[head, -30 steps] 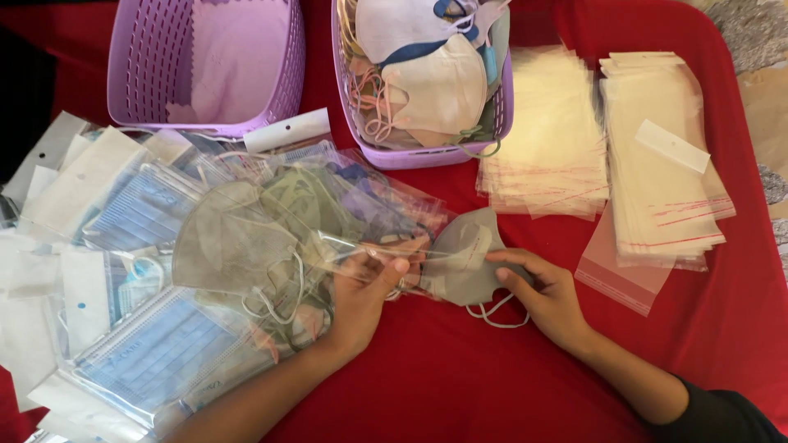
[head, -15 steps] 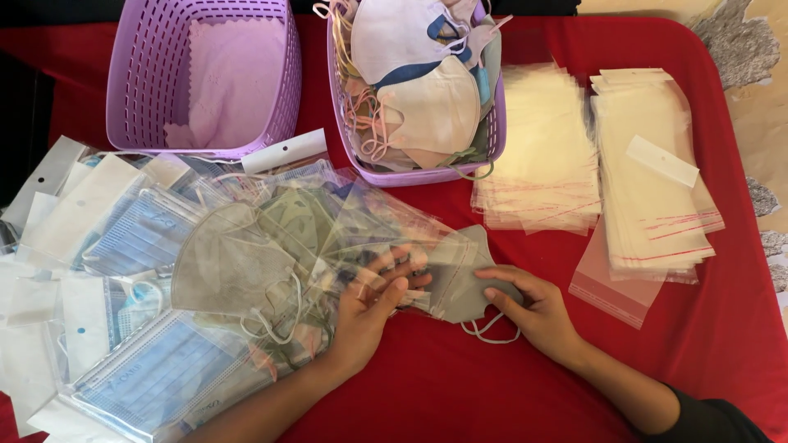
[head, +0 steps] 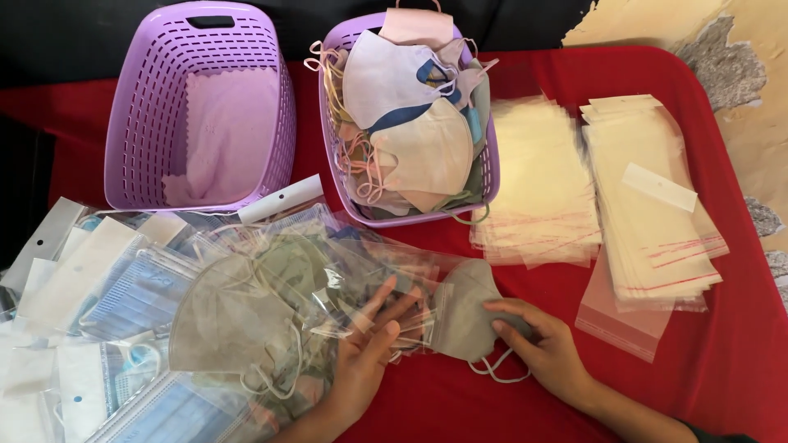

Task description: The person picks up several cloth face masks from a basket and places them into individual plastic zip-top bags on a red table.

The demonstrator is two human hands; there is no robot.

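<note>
My left hand (head: 371, 349) lies flat with fingers spread on a clear plastic bag (head: 373, 279) at the edge of a heap of bagged masks. My right hand (head: 542, 349) presses on a grey face mask (head: 468, 316) that lies half inside the bag's mouth on the red tablecloth (head: 722, 369). The mask's ear loops (head: 497, 369) trail toward me. Another grey mask in a bag (head: 226, 320) rests on the heap to the left.
A purple basket (head: 131, 123) with a pink cloth stands at the back left. A second purple basket (head: 490, 176) holds several loose masks. Two stacks of clear bags (head: 542, 189) (head: 657, 221) lie at the right. Bagged blue masks (head: 131, 287) pile up at the left.
My left hand has let go of the bag's edge and opened flat on it. The grey mask has slid a little further into the bag. The camera has tilted up slightly.
</note>
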